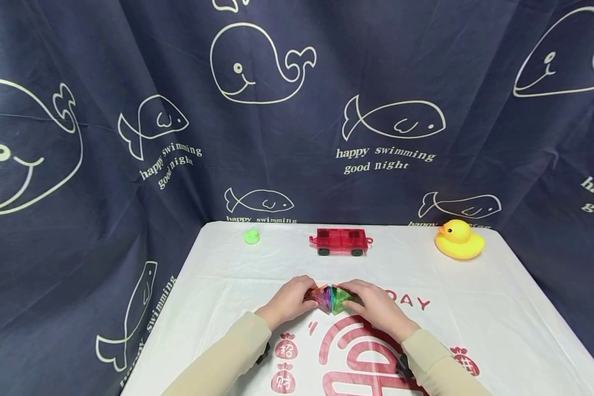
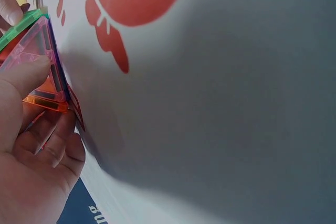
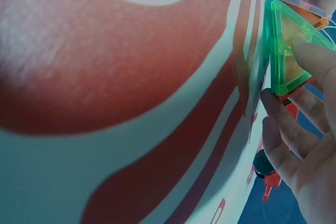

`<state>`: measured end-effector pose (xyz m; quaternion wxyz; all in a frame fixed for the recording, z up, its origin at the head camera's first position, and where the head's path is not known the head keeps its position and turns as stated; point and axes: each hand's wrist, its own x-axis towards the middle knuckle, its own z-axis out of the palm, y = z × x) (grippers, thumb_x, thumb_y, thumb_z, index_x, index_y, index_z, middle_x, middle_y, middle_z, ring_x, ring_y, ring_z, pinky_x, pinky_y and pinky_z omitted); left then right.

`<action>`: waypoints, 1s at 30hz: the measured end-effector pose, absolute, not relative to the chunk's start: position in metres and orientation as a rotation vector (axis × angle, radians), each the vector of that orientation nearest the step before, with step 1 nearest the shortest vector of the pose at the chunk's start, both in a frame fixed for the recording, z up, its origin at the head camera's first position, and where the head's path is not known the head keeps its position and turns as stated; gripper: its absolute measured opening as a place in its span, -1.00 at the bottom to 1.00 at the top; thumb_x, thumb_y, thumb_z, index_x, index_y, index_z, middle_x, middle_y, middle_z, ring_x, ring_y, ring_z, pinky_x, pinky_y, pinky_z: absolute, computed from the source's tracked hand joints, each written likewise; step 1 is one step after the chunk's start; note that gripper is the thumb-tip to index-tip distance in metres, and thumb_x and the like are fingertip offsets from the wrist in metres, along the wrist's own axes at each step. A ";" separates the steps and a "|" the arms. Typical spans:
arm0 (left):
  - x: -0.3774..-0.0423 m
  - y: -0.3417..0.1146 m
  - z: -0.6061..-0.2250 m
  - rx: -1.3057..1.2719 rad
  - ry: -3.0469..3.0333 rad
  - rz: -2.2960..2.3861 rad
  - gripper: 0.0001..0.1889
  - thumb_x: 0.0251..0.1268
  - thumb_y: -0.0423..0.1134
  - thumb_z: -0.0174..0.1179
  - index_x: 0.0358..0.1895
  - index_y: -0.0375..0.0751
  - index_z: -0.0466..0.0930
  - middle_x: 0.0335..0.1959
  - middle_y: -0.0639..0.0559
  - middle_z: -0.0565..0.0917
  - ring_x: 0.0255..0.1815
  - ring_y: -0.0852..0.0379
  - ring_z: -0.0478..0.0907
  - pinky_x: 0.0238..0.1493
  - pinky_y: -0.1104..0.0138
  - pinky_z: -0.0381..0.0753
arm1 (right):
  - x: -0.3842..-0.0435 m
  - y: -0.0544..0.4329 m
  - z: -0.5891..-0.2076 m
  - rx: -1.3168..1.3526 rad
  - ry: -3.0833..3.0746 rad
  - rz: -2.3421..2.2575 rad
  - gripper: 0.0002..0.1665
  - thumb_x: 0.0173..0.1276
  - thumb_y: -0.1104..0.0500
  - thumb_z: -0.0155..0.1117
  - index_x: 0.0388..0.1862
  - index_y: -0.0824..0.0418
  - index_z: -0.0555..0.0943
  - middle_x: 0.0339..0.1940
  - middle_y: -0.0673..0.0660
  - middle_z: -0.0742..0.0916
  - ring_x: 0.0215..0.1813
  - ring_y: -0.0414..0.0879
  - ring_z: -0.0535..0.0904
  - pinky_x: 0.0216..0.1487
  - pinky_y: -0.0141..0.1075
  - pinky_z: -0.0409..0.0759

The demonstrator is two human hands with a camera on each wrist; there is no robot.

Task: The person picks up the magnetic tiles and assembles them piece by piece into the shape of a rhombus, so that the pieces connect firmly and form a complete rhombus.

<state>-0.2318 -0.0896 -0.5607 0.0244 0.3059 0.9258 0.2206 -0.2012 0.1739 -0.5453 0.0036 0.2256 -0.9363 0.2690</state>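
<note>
Translucent triangular magnetic tiles meet side by side low over the table, between both hands in the head view. My left hand point(image 1: 293, 297) grips the left group, its thumb on a pink triangle tile point(image 2: 38, 43). An orange tile point(image 2: 46, 102) sits at its lower edge with fingers behind it, and a purple-blue tile point(image 2: 59, 66) lies on its table side. On the right, my right hand point(image 1: 378, 308) holds a green triangle tile point(image 3: 279, 72), thumb on its face and fingers beneath. A teal tile point(image 3: 269, 30) lines its table side. The two groups are right against each other.
A red wheeled toy car base point(image 1: 341, 241) stands behind the hands. A small green duck point(image 1: 251, 236) is at the back left, a large yellow duck point(image 1: 459, 240) at the back right. A white printed cloth point(image 1: 237, 269) covers the table, and a dark curtain point(image 1: 297, 137) hangs behind.
</note>
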 end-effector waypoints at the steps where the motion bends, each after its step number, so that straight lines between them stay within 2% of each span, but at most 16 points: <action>1: -0.232 -0.089 -0.561 0.943 2.862 0.684 -0.73 0.34 -0.10 0.45 -0.02 -0.10 0.66 -0.18 0.16 0.61 -0.16 0.25 0.49 -0.01 0.32 0.55 | -0.201 0.173 -0.545 0.716 -2.926 0.843 -0.46 0.38 0.03 0.51 0.31 0.07 0.67 0.16 0.01 0.74 0.22 -0.02 0.65 0.26 0.02 0.57; 11: -0.232 -0.089 -0.560 0.945 2.871 0.671 -0.73 0.34 -0.11 0.46 -0.02 -0.10 0.67 -0.17 0.15 0.62 -0.15 0.25 0.50 0.01 0.32 0.55 | -0.202 0.170 -0.543 0.778 -2.873 0.799 -0.48 0.39 0.05 0.51 0.30 0.06 0.67 0.13 -0.03 0.73 0.18 -0.08 0.66 0.22 -0.02 0.60; 30: -0.231 -0.089 -0.557 0.932 2.869 0.674 -0.74 0.34 -0.11 0.46 -0.04 -0.10 0.66 -0.19 0.16 0.61 -0.16 0.26 0.50 -0.01 0.32 0.55 | -0.203 0.163 -0.540 0.852 -2.793 0.750 -0.52 0.38 0.07 0.52 0.25 0.07 0.70 0.09 -0.03 0.72 0.10 -0.08 0.68 0.14 -0.01 0.64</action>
